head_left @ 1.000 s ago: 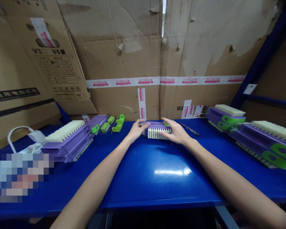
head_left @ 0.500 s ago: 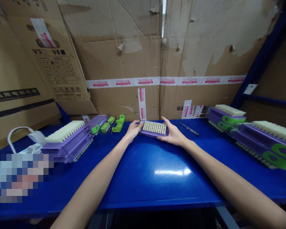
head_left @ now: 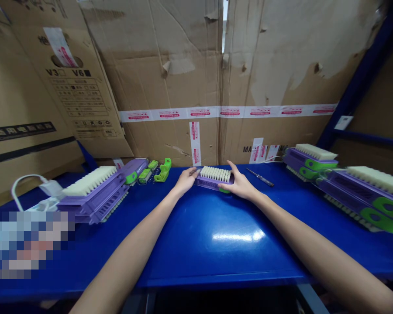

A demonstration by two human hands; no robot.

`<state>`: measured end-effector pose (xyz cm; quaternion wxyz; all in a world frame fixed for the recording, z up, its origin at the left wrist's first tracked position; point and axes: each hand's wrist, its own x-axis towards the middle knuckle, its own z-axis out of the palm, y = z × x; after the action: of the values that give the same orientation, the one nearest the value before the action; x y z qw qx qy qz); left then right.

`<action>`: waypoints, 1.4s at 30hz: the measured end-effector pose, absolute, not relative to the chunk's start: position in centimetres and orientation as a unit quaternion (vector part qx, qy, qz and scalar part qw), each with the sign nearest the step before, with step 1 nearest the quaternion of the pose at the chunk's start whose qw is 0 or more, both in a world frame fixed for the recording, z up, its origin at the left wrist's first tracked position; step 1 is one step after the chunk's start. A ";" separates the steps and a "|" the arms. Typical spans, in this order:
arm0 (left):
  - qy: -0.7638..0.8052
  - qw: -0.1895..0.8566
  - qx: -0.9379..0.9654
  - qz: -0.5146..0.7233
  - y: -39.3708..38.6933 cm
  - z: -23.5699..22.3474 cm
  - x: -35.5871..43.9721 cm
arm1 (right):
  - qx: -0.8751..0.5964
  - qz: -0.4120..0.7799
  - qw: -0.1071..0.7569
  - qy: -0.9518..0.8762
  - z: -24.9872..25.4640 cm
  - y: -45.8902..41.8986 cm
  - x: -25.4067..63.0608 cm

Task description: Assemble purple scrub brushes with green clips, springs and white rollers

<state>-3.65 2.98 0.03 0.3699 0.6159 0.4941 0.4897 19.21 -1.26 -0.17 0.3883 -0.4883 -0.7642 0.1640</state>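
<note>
Between my hands, at the middle of the blue table, is a purple brush-like block [head_left: 209, 185] with rows of cream tufts on top and a bit of green at its right front. My left hand [head_left: 185, 181] grips its left end, with the thumb over the top edge. My right hand [head_left: 241, 185] holds the right end, its thumb along the front side and the index finger raised behind. The block's underside and the fingers behind it are hidden.
Similar purple blocks lie stacked at the left [head_left: 94, 192] and right [head_left: 356, 192]. Green plastic parts [head_left: 163, 171] and small screws lie back left. A screwdriver [head_left: 260, 176] rests right of my hands. Cardboard [head_left: 170, 78] walls the back; a white cable [head_left: 19, 179] lies far left.
The block has been tilted so its purple side and green piece now face me, where its tufted top faced me before. Both hands still hold it, shifted slightly right.
</note>
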 end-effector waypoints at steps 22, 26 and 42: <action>0.492 -0.052 0.809 0.317 -0.5 1.7 -2.8 | -0.548 0.109 0.395 -0.729 -0.2 -1.2 18.9; 0.460 -0.141 0.823 0.303 -1.1 2.0 -2.3 | -0.547 0.114 0.424 -0.713 0.3 -1.6 18.7; 0.442 -0.220 0.841 0.221 -3.7 2.9 -0.2 | -0.471 0.264 0.488 -0.686 0.6 -1.9 18.5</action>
<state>-0.18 -3.74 2.90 -0.2200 0.8410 0.4421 0.2209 18.52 -1.93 0.64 0.4880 -0.4709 -0.6858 0.2643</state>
